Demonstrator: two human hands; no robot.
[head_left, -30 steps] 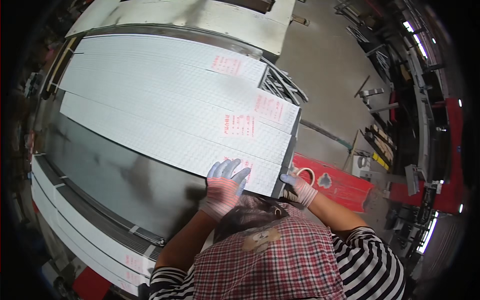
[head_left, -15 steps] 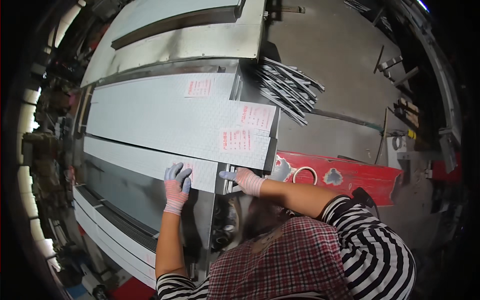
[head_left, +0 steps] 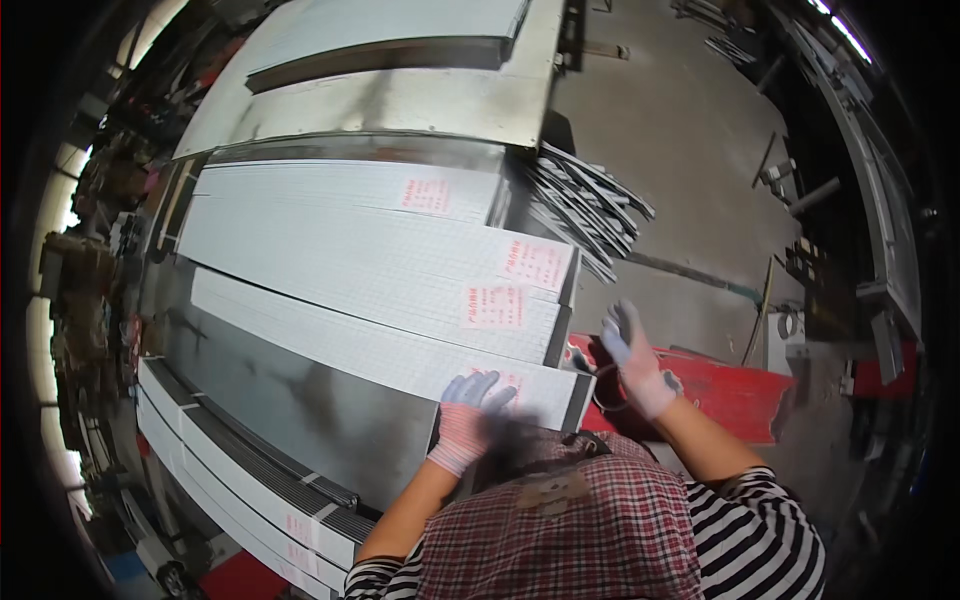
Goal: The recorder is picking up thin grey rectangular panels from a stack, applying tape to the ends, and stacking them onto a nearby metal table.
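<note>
My left hand [head_left: 466, 418], in a pale glove with pink-striped knit, lies with fingers extended on the nearest long white panel [head_left: 330, 328], by its red-printed label. That panel's right end reaches out past the neighbouring white panels [head_left: 330, 220]. Just beyond this end, my right hand [head_left: 637, 365] is raised, gloved alike, its fingers stretched and nothing in it. The right hand appears apart from the panel. A dark blur hides part of the panel's near edge beside my left wrist.
Bundled white panels [head_left: 240, 490] lie at the lower left, on or beside the grey metal surface [head_left: 300, 400]. Another stack [head_left: 390, 40] rests on the far table. Loose metal strips [head_left: 585, 205] and a worn red board [head_left: 735, 395] are to the right.
The nearest panel has slid right, with my left hand moving right along with it. My right hand has left the panel's end, moved right and opened upward. The view has shifted slightly.
</note>
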